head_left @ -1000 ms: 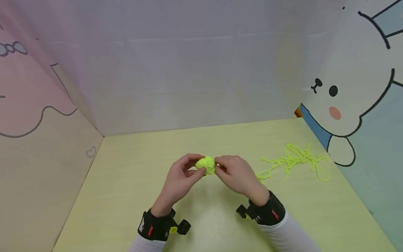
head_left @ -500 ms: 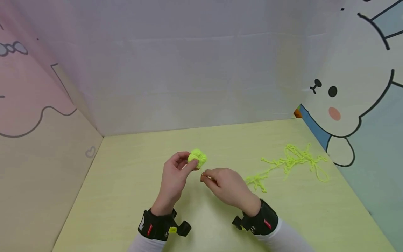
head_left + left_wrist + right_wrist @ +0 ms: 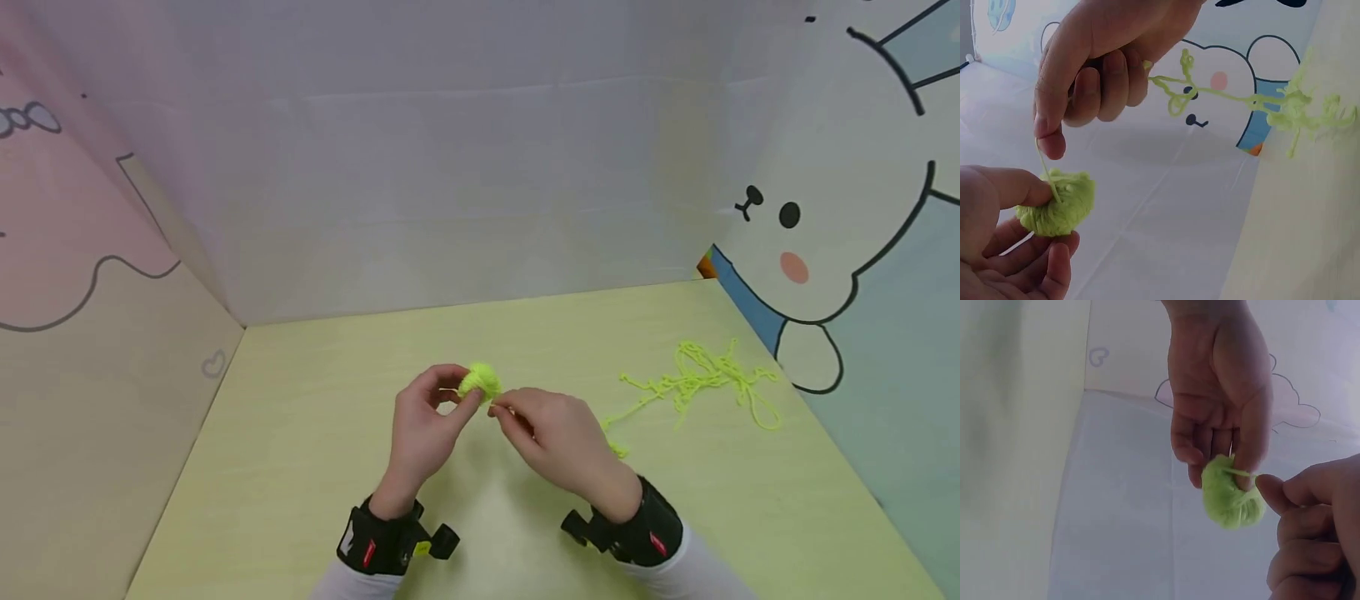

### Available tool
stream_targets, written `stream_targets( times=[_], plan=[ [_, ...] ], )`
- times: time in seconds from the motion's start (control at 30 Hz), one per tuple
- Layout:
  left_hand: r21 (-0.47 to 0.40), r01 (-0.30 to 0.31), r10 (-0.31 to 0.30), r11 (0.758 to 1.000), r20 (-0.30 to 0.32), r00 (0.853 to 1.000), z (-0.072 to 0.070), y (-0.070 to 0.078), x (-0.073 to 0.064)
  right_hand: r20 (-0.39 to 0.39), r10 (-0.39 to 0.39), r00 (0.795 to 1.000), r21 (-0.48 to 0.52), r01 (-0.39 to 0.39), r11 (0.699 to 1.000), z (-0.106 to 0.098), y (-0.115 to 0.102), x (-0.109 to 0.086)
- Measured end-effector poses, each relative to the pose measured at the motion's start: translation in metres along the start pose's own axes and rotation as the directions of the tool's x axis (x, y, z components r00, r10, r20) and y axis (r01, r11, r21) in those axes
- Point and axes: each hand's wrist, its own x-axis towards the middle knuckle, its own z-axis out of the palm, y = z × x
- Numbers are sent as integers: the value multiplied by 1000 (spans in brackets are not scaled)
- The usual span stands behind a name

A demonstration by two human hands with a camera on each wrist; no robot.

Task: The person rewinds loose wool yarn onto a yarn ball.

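Note:
A small ball of neon yellow-green yarn [image 3: 481, 380] is held above the table by my left hand [image 3: 427, 425], thumb on one side and fingers on the other. Close by on the right, my right hand [image 3: 562, 437] pinches a strand of yarn [image 3: 1047, 167] between thumb and index finger. In the left wrist view that strand runs taut from the fingertips to the ball [image 3: 1060, 209]. The other right fingers are curled, and yarn trails from behind them. The right wrist view shows the ball [image 3: 1229, 497] under the left thumb, with the strand reaching the right fingertips.
A loose tangle of the same yarn [image 3: 705, 379] lies on the pale wooden table [image 3: 315, 467] to the right, its tail running toward my right hand. A white sheet [image 3: 450, 167] stands behind the table. Printed panels rise at the left and right sides.
My right hand drew away from the ball, down and left, with the strand, then came back up nearer to it. The left hand shifted left with the ball, then slightly right again.

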Motion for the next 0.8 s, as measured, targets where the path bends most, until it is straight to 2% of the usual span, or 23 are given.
stream_targets(
  times=[0.17, 0.3, 0.43, 0.63, 0.73, 0.8],
  plan=[
    [26, -92, 88, 995, 119, 989, -4, 1, -1, -94, -66, 993, -72, 59, 996, -12, 13, 6],
    [27, -139, 131, 990, 207, 970, -6, 1, -1, -118, -114, 986, -83, 105, 991, -19, 20, 12],
    [51, -170, 150, 984, 266, 952, -7, 3, -1, -128, -141, 982, -76, 132, 988, -21, 24, 17],
    [39, -198, 177, 979, 299, 938, -7, 7, -2, -101, -144, 984, -42, 140, 989, -19, 28, 21],
    [6, -220, 210, 975, 268, 940, -7, 8, -3, -73, -102, 992, 18, 103, 994, -16, 31, 22],
    [-14, -230, 227, 973, 233, 946, -7, 8, -3, -41, -63, 997, 92, 66, 994, -14, 32, 23]
  ],
)
